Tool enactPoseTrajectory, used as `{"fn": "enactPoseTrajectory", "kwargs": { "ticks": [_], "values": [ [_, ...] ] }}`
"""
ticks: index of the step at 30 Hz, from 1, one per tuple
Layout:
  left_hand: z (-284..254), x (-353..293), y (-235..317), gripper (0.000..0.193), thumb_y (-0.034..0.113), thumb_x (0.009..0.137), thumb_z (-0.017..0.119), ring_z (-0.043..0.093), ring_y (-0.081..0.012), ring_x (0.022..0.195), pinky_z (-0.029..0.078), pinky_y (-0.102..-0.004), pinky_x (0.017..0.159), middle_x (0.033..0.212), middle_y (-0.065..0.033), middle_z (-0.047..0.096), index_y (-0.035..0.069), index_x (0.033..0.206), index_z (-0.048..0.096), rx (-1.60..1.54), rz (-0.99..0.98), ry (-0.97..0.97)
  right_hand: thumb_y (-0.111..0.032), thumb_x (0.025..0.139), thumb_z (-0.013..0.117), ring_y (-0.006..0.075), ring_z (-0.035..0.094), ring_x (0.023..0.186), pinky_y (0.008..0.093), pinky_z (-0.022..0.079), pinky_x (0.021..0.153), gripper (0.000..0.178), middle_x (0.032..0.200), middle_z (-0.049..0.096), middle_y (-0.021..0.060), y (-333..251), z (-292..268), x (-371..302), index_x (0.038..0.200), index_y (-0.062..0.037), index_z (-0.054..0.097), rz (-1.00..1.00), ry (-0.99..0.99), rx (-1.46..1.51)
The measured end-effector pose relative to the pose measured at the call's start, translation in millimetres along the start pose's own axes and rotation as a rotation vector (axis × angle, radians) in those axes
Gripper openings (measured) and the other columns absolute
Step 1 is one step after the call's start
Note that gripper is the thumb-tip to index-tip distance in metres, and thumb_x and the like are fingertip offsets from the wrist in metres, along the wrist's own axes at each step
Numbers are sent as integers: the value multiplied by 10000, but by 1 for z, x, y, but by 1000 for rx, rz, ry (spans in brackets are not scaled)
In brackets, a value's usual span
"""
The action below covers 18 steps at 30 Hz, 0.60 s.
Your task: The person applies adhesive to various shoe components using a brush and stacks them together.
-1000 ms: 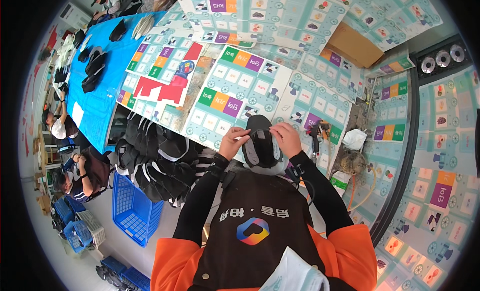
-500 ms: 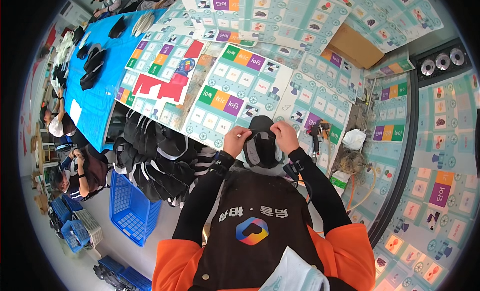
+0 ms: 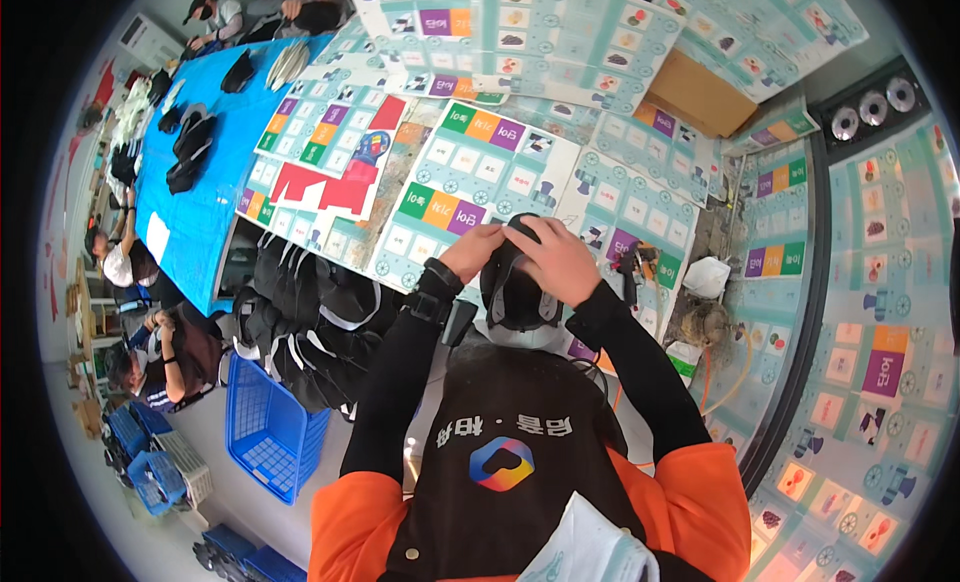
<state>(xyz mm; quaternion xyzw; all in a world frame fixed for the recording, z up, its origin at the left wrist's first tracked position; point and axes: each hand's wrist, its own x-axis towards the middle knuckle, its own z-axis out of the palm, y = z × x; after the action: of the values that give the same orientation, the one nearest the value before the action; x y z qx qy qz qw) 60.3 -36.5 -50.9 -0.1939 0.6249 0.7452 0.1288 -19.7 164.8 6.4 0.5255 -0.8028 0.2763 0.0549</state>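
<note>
A black shoe upper (image 3: 517, 287) is being held just above the near edge of the work table (image 3: 400, 237), directly in front of the chest, so that both hands can work on it at once. It is being gripped from its left side by the left hand (image 3: 472, 252), whose fingers are curled closed against its top edge. It is being covered from above and the right by the right hand (image 3: 553, 262), whose fingers are bent over the top of the piece and are pressing on it; the fingertips themselves are hidden, so how tightly they pinch cannot be told. One such piece is being handled.

To the left, a heap of similar black uppers (image 3: 310, 317) is being kept within arm's reach at the table edge; they overlap too much to be counted. Below it, one blue plastic basket (image 3: 270, 422) is standing on the floor. Several printed sheets of coloured squares (image 3: 470, 177) are lying across the table as a cover. Farther off, a blue sheet (image 3: 205, 182) is carrying more dark pieces. Near it, at least three other people are being seen seated along the left and far end.
</note>
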Motion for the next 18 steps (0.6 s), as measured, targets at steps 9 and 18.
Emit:
{"fn": "enactPoseTrajectory", "kwargs": {
  "ticks": [9,18],
  "values": [
    [-42,-92,22,853,232,979,659,284,-263,1493,227,-399,1207,1625,-162,276,36,1617,127,-193,366,-143,-125,978,590,413,679,868,463,542,701,188,996,710,203,60,7,-31,1145,-57,645,651,470,178],
    [33,-51,78,262,157,966,604,635,-480,982,527,-467,810,1045,-288,679,-29,1138,672,840,523,520,-325,869,750,431,495,1280,494,417,1047,603,1370,527,276,116,93,-132,1300,34,530,699,18,372]
  ]
}}
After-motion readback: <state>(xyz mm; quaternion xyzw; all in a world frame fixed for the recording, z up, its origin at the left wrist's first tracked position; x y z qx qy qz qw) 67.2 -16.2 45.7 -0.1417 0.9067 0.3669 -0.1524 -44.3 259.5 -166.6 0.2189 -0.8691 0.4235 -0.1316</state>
